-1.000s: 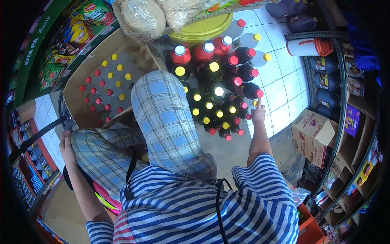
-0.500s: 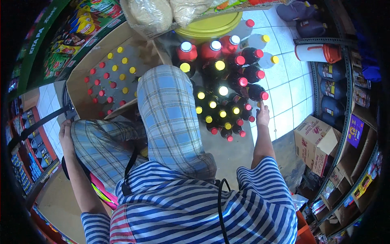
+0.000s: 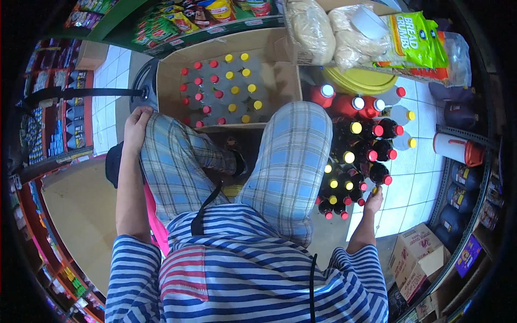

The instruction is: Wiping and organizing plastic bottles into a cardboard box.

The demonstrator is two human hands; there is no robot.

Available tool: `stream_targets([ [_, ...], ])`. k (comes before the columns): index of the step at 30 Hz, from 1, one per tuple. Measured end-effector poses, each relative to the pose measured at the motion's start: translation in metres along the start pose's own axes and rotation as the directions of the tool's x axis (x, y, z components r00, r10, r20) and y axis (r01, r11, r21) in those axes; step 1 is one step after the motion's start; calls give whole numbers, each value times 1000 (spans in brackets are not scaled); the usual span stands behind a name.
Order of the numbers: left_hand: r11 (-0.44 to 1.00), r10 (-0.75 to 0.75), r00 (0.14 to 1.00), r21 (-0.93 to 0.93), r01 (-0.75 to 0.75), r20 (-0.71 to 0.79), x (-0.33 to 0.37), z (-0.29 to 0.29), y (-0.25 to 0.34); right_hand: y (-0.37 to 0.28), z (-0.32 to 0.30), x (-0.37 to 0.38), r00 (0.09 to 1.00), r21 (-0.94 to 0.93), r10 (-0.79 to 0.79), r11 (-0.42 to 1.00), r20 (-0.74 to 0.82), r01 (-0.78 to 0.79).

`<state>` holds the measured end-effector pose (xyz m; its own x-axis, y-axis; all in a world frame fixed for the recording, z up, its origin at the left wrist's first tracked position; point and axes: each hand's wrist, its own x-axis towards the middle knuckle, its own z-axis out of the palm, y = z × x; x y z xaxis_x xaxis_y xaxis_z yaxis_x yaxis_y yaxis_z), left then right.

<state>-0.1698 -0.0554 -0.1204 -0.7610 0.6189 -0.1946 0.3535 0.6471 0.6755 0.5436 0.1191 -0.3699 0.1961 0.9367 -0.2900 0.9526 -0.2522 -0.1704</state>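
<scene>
My right hand (image 3: 372, 201) reaches down at the right edge of a group of dark bottles. Its fingers close around a small yellow cap (image 3: 375, 190); whatever lies under that cap is hidden by the hand. Just beyond the fingertips lies a dark bottle with a red cap (image 3: 378, 174). More small dark bottles (image 3: 332, 208) with red and yellow caps stand to the left of the hand. My left hand (image 3: 139, 123) rests on my left knee, fingers draped over the plaid cloth, holding nothing.
An open cardboard box (image 3: 284, 86) holds several clear bottles with red and yellow caps. Red bottles (image 3: 345, 105) stand before a yellow round lid (image 3: 360, 81). Bagged goods (image 3: 309, 32) lie above. A carton (image 3: 414, 253) and shelving with a white-and-red jug (image 3: 458, 148) border the right.
The view has swung left, so the bottles and cardboard box appear farther right and more of the box shows. My right hand stays by the yellow cap, my left on the knee.
</scene>
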Motion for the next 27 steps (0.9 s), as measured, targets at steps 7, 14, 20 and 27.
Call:
stream_targets([
  [7, 999, -3, 1000, 39, 4, -15, -4, 4, 14, 29, 8, -18, 983, 199, 179, 965, -31, -169],
  [14, 1000, -9, 1000, 24, 8, 17, -9, 4, 21, 61, -24, -55, 968, 321, 245, 922, -49, -217],
  [20, 996, 26, 998, 79, -30, 51, -8, 0, 23, 32, -133, -99, 997, 265, 71, 962, -8, -66],
  [27, 986, 76, 996, 149, -81, 37, -11, -4, 25, -69, -273, -149, 966, 257, -221, 934, -134, 250],
])
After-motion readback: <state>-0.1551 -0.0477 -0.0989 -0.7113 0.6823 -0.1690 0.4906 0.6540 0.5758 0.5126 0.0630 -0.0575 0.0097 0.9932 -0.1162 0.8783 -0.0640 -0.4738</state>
